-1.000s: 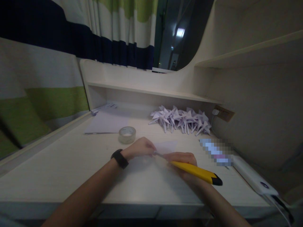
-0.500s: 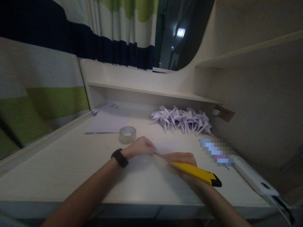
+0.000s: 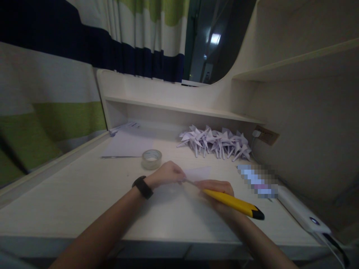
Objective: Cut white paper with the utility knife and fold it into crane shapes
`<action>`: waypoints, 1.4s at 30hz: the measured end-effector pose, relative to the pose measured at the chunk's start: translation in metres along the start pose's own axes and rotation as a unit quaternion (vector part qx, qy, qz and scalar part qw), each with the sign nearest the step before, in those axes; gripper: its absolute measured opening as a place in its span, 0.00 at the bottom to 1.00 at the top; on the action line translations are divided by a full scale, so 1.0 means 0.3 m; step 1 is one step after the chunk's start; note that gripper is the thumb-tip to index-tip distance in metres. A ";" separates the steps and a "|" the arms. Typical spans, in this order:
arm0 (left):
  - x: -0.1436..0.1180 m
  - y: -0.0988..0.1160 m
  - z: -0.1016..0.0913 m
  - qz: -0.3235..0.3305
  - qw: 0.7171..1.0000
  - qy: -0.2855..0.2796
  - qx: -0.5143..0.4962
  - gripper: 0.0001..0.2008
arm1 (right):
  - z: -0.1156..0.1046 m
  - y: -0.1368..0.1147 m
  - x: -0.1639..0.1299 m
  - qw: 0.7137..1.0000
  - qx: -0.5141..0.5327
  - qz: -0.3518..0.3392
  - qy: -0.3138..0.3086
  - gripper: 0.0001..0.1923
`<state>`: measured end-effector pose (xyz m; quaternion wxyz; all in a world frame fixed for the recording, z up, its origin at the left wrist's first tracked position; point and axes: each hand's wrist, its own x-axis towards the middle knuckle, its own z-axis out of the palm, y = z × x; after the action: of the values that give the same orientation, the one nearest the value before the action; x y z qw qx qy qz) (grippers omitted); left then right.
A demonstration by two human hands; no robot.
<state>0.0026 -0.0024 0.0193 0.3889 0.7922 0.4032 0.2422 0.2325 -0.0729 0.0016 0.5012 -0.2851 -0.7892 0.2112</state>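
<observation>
I have two hands at work, one yellow cutter and one small sheet of paper [image 3: 199,173], which lies flat at mid-desk. My right hand [image 3: 217,186] is closed firmly round the yellow cutter [image 3: 234,203], its black butt end pointing to 4 o'clock. My left hand [image 3: 168,173], with one dark watch [image 3: 143,186] on its wrist, is pinched tight, thumb to fingers, on the sheet's near corner at 8 o'clock. A thin strip bridges my two hands; it is probably the blade, though it is too blurred to be sure. Taking the sheet as the clock's centre, one tape roll [image 3: 152,159] sits at 10 o'clock, one paper stack [image 3: 127,142] lies farther out that way, and one heap of folded paper shapes [image 3: 214,142] spreads at 1 o'clock. One pixelated item [image 3: 258,183] lies at 3 o'clock, touching one long white box [image 3: 298,209] at 4 o'clock.
</observation>
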 end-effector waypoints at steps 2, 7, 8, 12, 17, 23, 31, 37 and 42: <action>0.002 -0.005 0.003 -0.001 1.000 0.005 -0.006 0.14 | 0.005 0.002 0.004 1.000 0.003 -0.011 0.011 0.08; 0.003 -0.003 0.002 0.002 1.000 0.007 0.013 0.15 | -0.008 -0.018 0.017 0.998 -0.001 0.001 -0.063 0.12; 0.003 -0.002 0.002 -0.001 1.000 0.007 0.012 0.16 | -0.012 -0.022 0.016 0.998 -0.003 0.005 -0.063 0.13; 0.004 0.000 0.004 -0.020 1.000 0.019 0.013 0.17 | -0.029 -0.042 -0.009 0.998 -0.005 0.011 -0.059 0.15; 0.003 -0.012 -0.001 -0.017 0.999 -0.008 0.040 0.15 | -0.029 -0.052 -0.032 0.998 -0.002 0.020 -0.061 0.14; 0.006 -0.008 -0.002 -0.004 1.000 0.000 0.009 0.15 | 0.005 0.015 0.015 0.999 0.025 0.017 -0.025 0.09; 0.002 -0.013 -0.014 -0.007 1.000 -0.011 -0.012 0.15 | -0.028 0.020 0.020 0.986 0.118 0.114 0.007 0.07; 0.008 -0.030 -0.008 -0.008 0.999 -0.023 -0.030 0.13 | -0.048 0.073 0.032 0.943 0.190 0.204 0.182 0.14; 0.025 -0.081 0.009 -0.008 0.999 -0.026 -0.036 0.12 | -0.076 0.081 0.054 0.894 0.242 0.287 0.244 0.18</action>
<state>-0.0023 0.0118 -0.0015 0.4291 0.7806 0.3903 0.2329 0.2537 -0.0428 0.0067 0.6496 -0.4114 -0.4500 0.4543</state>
